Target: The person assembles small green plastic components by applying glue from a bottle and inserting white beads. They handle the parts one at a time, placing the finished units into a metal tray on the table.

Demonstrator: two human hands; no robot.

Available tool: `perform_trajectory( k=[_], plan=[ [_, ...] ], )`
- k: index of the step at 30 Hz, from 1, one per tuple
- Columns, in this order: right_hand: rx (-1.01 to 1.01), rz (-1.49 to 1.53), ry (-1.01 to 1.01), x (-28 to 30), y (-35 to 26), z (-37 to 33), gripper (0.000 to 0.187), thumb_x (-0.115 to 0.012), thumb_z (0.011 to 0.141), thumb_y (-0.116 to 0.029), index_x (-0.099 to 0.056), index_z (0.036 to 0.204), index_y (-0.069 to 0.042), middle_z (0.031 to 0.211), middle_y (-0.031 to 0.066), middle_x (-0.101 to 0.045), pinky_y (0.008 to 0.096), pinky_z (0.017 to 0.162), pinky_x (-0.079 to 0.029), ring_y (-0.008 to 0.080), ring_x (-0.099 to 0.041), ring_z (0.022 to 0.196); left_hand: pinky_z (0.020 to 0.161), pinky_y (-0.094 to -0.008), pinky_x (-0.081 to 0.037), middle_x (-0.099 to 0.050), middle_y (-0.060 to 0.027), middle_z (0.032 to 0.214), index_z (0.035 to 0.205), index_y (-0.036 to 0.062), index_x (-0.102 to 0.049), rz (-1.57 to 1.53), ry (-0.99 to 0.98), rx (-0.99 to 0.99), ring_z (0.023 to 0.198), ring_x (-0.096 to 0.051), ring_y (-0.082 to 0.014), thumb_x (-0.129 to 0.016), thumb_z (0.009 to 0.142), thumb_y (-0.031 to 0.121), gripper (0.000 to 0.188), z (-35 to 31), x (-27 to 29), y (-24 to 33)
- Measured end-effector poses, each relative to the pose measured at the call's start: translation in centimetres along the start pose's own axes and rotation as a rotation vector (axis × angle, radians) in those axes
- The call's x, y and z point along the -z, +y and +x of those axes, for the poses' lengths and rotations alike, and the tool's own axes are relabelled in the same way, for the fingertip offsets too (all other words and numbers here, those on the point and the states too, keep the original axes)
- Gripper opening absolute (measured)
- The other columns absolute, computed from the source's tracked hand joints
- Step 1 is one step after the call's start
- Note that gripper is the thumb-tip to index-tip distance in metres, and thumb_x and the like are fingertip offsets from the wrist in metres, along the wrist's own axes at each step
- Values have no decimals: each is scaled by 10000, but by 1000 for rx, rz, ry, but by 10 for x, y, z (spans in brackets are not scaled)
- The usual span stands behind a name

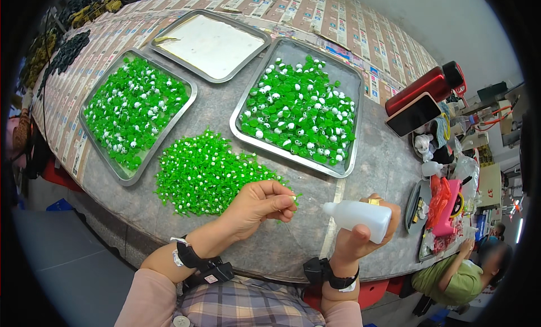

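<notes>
My left hand is closed in a pinch on a small green plastic piece with a white spot at its end. A translucent white squeeze bottle lies on its side in my right hand, fingers wrapped round it. Its narrow nozzle points left toward the pinched piece, with a gap between them. Just beyond my left hand, a loose pile of small green pieces with white spots spreads over the table.
Metal trays of green and white pieces stand at left and right; a white-lined tray is behind. A red bottle, a phone and a pink holder are at right. A person in green sits at lower right.
</notes>
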State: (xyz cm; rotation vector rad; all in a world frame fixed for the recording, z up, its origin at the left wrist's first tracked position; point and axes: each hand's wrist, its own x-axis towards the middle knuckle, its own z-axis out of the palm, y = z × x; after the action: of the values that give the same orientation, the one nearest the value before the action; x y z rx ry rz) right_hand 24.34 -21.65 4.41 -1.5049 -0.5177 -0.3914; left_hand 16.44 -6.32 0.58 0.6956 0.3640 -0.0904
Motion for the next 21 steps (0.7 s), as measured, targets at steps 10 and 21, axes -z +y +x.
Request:
perform_trajectory(
  k=[10,21],
  plan=[
    [55,-206,39,-6,-2,3,598,-533,670,-613,-384,744,-39,630,25,-383,252,569,-364,119,-407,562,616,-229,-480,-593,-58,752,854,18,-557,31,-15,-80,661,-571,-107,-575,778,86,104,1,1,-2],
    [36,-167,10,-7,-2,3,595,-541,658,-618,-366,709,-52,581,16,-355,237,519,-317,107,-361,511,661,-220,-459,-586,-42,775,873,1,-571,174,18,-292,710,-557,-96,-571,767,31,111,-1,-3,-2]
  ],
)
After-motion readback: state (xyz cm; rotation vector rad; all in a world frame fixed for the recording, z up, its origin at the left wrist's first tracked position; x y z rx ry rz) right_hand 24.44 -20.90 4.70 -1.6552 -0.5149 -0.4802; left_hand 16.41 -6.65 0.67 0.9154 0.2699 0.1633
